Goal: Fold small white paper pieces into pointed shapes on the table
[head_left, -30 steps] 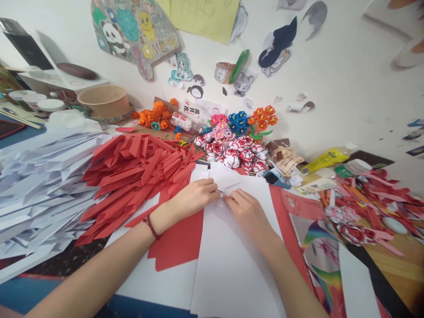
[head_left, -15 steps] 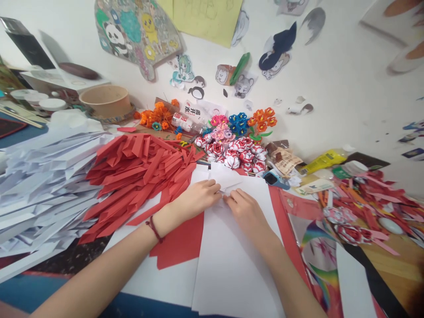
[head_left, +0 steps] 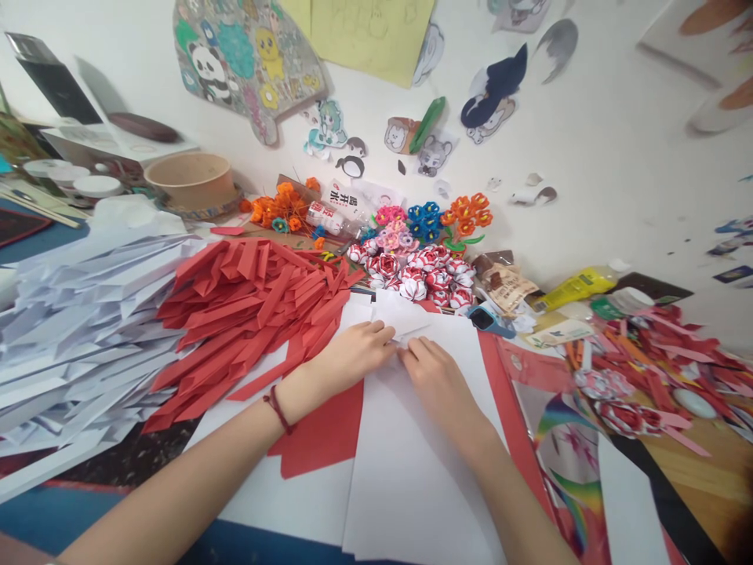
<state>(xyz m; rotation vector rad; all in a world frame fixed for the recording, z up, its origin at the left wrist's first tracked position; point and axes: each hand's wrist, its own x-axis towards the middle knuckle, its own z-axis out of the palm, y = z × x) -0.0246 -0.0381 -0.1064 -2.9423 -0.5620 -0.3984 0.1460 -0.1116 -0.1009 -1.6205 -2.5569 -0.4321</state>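
Near the top of a large white sheet [head_left: 423,486], my left hand [head_left: 365,349] and my right hand [head_left: 432,373] are close together, fingertips almost meeting. Both hands have their fingers pinched on a small piece of white paper [head_left: 400,323], partly covered by the fingers. Under the white sheet lies red paper [head_left: 323,439]. Left of my hands is a heap of folded red paper strips [head_left: 252,302], and beyond it a heap of folded white strips [head_left: 88,329]. Red-and-white paper flowers [head_left: 412,275] stand just behind the paper.
A round tan bowl [head_left: 191,180] is at the back left. Orange flowers [head_left: 467,213], a blue watch-like object [head_left: 491,320] and a yellow bottle [head_left: 580,286] line the back. Pink and red strips [head_left: 664,345] lie at the right. The wall carries cutouts.
The view has shifted very slightly. Both hands keep nearly the same place on the white paper, with only a tiny movement of the fingers.
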